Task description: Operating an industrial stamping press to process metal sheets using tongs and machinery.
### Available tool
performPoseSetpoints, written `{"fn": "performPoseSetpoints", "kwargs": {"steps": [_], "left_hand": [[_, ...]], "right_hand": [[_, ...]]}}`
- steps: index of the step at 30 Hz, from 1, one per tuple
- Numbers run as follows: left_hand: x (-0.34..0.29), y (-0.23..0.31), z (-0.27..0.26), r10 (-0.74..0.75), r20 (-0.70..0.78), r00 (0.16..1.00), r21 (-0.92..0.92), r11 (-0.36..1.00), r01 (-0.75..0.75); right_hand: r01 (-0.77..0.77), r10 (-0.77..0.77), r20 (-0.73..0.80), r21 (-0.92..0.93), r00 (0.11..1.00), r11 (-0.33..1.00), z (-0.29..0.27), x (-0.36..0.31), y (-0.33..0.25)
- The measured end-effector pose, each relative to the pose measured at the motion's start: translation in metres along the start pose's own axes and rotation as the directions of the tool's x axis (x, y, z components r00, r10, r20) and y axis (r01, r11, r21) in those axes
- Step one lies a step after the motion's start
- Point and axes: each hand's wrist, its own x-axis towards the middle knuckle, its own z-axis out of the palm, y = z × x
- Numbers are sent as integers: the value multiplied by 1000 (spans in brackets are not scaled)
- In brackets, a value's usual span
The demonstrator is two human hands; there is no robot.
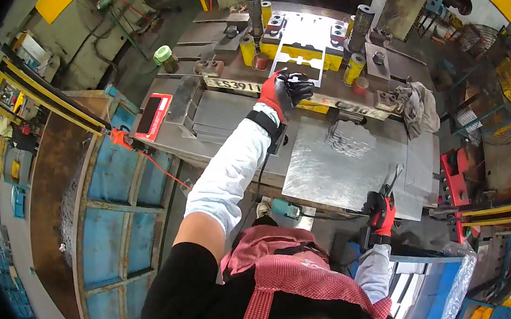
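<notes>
My left hand (286,92), in a red and black glove, reaches forward to the near edge of a press die. Its fingers are closed at the near end of a bright metal sheet (313,70) with cut-outs, which extends back into the die. The fingertips partly cover that end. In a similar glove, my right hand (380,213) is closed around a pair of metal tongs (393,179) at the front edge of the steel table. The jaws point away from me over a flat steel plate (312,167). Beyond them on the plate lies a stack of thin cut metal pieces (350,138).
Guide posts (361,28) and yellow cylinders (354,69) rise from the die. A grey rag (418,110) hangs at its right end. On the left are a phone on a red board (153,116) and a green-lidded jar (163,55). A blue-panelled bin (111,205) stands lower left.
</notes>
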Motion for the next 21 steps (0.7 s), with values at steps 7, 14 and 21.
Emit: {"fn": "performPoseSetpoints", "kwargs": {"steps": [7,14,21], "left_hand": [[0,7,-6,-1,-15,1000,45,999,2],[-4,6,3,0,-117,993,76,997,9],[1,14,-24,-67,173,983,-76,994,81]], "right_hand": [[-93,85,86,95,993,991,-13,4,2],[-73,76,-24,113,997,991,-6,-2,0],[-107,101,45,186,994,977,-1,-2,-2]]}}
